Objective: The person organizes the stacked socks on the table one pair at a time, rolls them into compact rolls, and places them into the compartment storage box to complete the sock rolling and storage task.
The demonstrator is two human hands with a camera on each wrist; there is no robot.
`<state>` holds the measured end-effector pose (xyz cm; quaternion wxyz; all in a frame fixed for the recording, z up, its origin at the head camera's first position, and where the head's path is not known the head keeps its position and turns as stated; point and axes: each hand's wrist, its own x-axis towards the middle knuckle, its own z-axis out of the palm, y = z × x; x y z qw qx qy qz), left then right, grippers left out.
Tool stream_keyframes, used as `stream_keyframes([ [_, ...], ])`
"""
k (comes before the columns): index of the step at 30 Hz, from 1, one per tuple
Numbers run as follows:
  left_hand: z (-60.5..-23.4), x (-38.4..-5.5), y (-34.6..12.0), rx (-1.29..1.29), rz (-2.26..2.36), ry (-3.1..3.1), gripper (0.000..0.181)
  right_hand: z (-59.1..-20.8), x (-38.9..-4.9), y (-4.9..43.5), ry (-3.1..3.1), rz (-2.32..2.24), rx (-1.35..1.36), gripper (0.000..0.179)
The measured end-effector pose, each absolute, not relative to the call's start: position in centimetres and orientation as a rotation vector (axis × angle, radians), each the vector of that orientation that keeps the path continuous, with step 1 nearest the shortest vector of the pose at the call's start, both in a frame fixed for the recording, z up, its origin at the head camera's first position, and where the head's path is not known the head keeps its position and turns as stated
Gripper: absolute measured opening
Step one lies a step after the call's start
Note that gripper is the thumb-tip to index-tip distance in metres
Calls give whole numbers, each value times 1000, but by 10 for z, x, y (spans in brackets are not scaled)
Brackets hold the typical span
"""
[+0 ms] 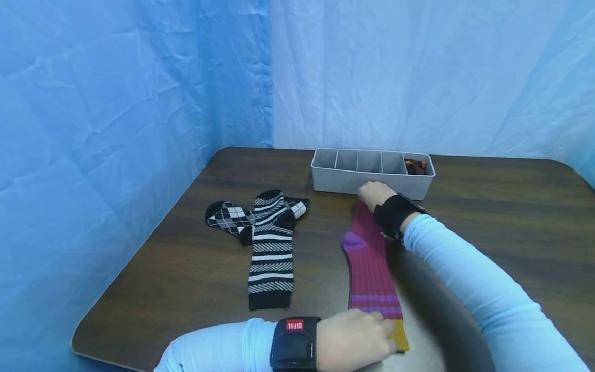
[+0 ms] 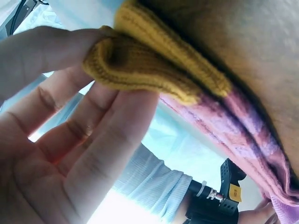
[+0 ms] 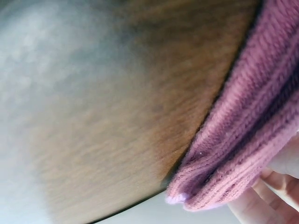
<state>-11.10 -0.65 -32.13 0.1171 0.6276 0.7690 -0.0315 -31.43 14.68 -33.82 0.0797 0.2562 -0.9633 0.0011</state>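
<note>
A pair of ribbed maroon socks (image 1: pixel 372 268) lies lengthwise on the table, with a purple heel, purple stripes and mustard cuffs. At the near end my left hand (image 1: pixel 355 338) pinches a cuff (image 2: pixel 145 70) between thumb and fingers; the left wrist view shows the two cuffs one against the other, slightly parted. My right hand (image 1: pixel 375 195) grips the far, toe end, just in front of the grey box. In the right wrist view its fingers (image 3: pixel 252 205) are against the toe end (image 3: pixel 210 186), partly hidden by the knit.
Left of the maroon pair, black-and-white striped socks (image 1: pixel 271 258) lie across argyle socks (image 1: pixel 230 219). A grey divided box (image 1: pixel 362 181) stands at the back, with a brown and orange bundle (image 1: pixel 415 167) in its rightmost compartment. Blue sheets (image 1: pixel 395 77) hang behind the table.
</note>
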Motion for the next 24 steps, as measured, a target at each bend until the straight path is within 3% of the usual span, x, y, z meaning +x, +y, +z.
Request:
stream_keyframes([
  [9,-324,-109,-8,1821,-90,2284,25,-330,-307,143,-2908,-36,767,16],
  [14,-316,-109,-10,1880,-65,2293,17,-313,-287,150,-3090,9,761,12],
  [18,-301,-112,-20,1992,-1,2407,16,-294,-255,159,-3001,68,858,16],
  [24,-282,-116,-35,2129,160,2589,17,-283,-168,177,-2684,279,1031,8],
])
